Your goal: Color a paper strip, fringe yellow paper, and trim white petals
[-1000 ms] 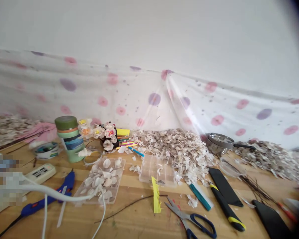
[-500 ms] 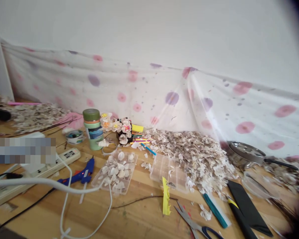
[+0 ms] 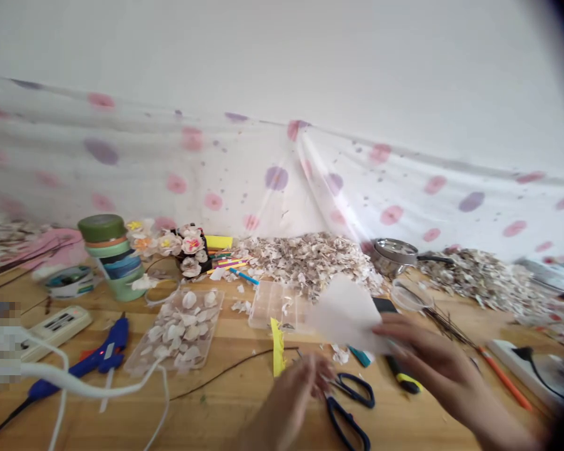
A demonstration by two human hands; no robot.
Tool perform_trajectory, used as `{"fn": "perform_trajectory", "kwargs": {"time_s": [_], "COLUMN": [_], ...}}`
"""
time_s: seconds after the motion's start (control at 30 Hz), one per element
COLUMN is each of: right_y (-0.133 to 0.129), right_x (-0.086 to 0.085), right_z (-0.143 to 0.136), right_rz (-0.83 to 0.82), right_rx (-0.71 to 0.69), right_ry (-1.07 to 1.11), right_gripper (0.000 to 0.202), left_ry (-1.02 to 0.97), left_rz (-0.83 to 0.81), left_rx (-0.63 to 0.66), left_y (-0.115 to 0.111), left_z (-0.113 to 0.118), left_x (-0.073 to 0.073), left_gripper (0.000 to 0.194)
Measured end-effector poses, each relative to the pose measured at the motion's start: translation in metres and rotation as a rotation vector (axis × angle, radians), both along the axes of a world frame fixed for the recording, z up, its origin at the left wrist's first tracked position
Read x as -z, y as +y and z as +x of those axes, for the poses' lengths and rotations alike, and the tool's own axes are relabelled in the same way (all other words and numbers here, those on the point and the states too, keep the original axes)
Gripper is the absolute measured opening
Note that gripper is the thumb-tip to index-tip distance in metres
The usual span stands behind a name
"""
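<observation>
My left hand is at the front middle, its blurred fingers closed around the blades of a pair of scissors. The dark blue handle loops point away from it to the right. In my right hand is a thin white sheet, pinched at its right edge and raised above the table. The sheet covers part of a clear compartment box. Just left of the scissors lies a fringed yellow strip, with a thin brown twig beside it.
A blue glue gun, white cables and a power strip lie at left. Nearby is a clear tray of pale petals. Behind stand a green jar, petal flowers, a petal heap and a metal pan.
The view has swung right. Both hands have come into view: the left has taken hold of the scissors, and the right has brought in a white sheet.
</observation>
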State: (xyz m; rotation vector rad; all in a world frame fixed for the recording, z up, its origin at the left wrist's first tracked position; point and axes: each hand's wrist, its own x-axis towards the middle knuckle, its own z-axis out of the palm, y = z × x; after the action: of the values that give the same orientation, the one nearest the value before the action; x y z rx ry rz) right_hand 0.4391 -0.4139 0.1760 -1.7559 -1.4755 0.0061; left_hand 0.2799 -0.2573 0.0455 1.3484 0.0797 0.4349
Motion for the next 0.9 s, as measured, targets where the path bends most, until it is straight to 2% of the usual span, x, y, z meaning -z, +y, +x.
{"fn": "perform_trajectory", "kwargs": {"time_s": [0.03, 0.1, 0.17, 0.2, 0.27, 0.3, 0.4, 0.47, 0.53, 0.63, 0.77, 0.83, 0.9], "right_y": [0.014, 0.045, 0.072, 0.083, 0.1, 0.107, 0.121, 0.127, 0.128, 0.119, 0.091, 0.078, 0.071], "right_x": [0.0, 0.002, 0.006, 0.008, 0.012, 0.014, 0.019, 0.023, 0.026, 0.023, 0.003, -0.008, -0.014], "right_z": [-0.001, -0.005, -0.008, -0.009, -0.008, -0.005, 0.004, 0.011, 0.016, 0.018, 0.013, 0.008, 0.003], "right_rz": [0.008, 0.029, 0.06, 0.095, 0.166, 0.185, 0.191, 0.186, 0.174, 0.053, -0.179, -0.177, -0.105], "right_rx": [-0.048, -0.149, -0.263, -0.308, -0.375, -0.393, -0.388, -0.339, -0.298, -0.317, -0.295, -0.293, -0.325], "right_ry": [0.051, 0.162, 0.248, 0.305, 0.424, 0.482, 0.642, 0.727, 0.764, 0.637, 0.365, 0.283, 0.253], "right_gripper": [0.024, 0.026, 0.023, 0.022, 0.02, 0.019, 0.018, 0.018, 0.018, 0.025, 0.032, 0.03, 0.02], "left_ry": [0.003, -0.021, -0.048, -0.067, -0.07, -0.063, -0.056, -0.046, 0.014, 0.106, 0.158, 0.217, 0.274], "left_rz": [-0.078, -0.203, -0.174, -0.141, -0.16, -0.17, -0.115, -0.045, 0.003, 0.049, 0.141, 0.177, 0.227], "left_rx": [-0.062, -0.068, -0.156, -0.251, -0.421, -0.447, -0.487, -0.531, -0.513, -0.42, -0.426, -0.382, -0.358], "left_y": [0.012, 0.037, 0.057, 0.064, 0.075, 0.08, 0.089, 0.093, 0.094, 0.092, 0.085, 0.08, 0.074], "left_z": [0.0, -0.001, -0.002, -0.001, 0.003, 0.006, 0.018, 0.024, 0.028, 0.024, 0.009, 0.001, -0.005], "left_x": [-0.013, -0.043, -0.074, -0.088, -0.11, -0.117, -0.123, -0.118, -0.112, -0.108, -0.119, -0.127, -0.13], "left_gripper": [0.063, 0.078, 0.071, 0.068, 0.07, 0.071, 0.073, 0.075, 0.075, 0.065, 0.059, 0.06, 0.064]}}
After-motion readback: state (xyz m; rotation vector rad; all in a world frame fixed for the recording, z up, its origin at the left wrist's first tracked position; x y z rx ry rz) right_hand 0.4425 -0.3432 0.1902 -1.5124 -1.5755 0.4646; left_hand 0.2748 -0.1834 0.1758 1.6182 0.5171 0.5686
